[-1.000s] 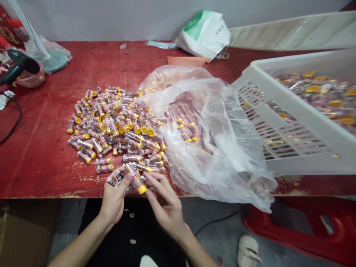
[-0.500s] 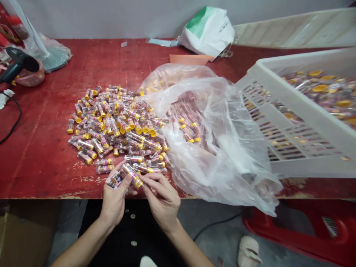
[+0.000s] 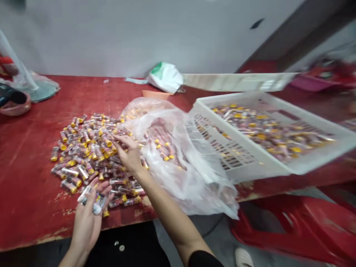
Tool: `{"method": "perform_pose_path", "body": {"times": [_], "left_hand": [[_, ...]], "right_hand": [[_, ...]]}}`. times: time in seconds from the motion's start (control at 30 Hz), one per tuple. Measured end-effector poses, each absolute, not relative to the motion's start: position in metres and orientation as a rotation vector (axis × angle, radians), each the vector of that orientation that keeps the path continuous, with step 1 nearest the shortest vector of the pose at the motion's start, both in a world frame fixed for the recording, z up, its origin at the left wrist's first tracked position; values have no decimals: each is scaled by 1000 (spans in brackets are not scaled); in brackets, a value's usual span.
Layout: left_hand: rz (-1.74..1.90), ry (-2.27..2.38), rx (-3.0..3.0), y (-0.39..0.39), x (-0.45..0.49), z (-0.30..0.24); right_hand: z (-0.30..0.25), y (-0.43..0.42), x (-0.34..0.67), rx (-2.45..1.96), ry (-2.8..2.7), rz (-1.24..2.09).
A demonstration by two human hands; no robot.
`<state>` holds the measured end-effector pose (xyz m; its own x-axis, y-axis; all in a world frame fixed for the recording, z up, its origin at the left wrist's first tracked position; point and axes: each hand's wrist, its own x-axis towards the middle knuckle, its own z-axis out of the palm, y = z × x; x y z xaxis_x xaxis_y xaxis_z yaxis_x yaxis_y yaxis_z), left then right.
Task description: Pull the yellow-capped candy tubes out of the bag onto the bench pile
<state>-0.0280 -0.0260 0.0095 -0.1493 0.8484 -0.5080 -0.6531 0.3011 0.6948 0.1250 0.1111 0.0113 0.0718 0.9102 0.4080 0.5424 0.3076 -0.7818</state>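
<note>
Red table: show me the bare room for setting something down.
Bare red tabletop lies left of the tube pile, in front of the pink bowl, and behind the pile toward the wall. To its right, the plastic bag and white crate crowd the table.

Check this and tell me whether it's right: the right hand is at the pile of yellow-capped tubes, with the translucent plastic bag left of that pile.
The side is wrong: the head view shows the translucent plastic bag right of the pile of yellow-capped tubes. The right hand is at the pile.
</note>
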Motion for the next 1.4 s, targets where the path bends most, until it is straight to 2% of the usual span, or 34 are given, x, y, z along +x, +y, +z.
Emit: {"method": "perform_pose_path", "body": {"times": [0.2, 0.33, 0.43, 0.53, 0.63, 0.7, 0.93, 1.17, 1.4], "left_hand": [[1240, 1214, 144, -23, -28, -2], [1206, 1132, 93, -20, -6, 4], [1215, 1101, -25, -13, 8, 7], [1271, 1111, -93, -8, 16, 7], [1315, 1058, -47, -10, 20, 6], [1332, 1029, -2, -14, 20, 6], [1527, 1067, 78, -20, 18, 8], [1465, 1104, -2, -18, 9, 17], [1303, 1090, -127, -25, 9, 16]], "right_hand": [[11, 139, 242, -2016, -1554, 422], [11, 157, 285, -2163, -1492, 497], [12, 141, 269, -2058, -1524, 535], [9, 88, 223, -1842, -1634, 675], [-1, 30, 171, -1294, -1667, 1073], [-8, 6, 146, -1100, -1530, 1142], [-7, 0, 119, -1083, -1299, 1202], [-2, -7, 134, -954, -1076, 1362], [1, -38, 143, -922, -956, 1196]]}}
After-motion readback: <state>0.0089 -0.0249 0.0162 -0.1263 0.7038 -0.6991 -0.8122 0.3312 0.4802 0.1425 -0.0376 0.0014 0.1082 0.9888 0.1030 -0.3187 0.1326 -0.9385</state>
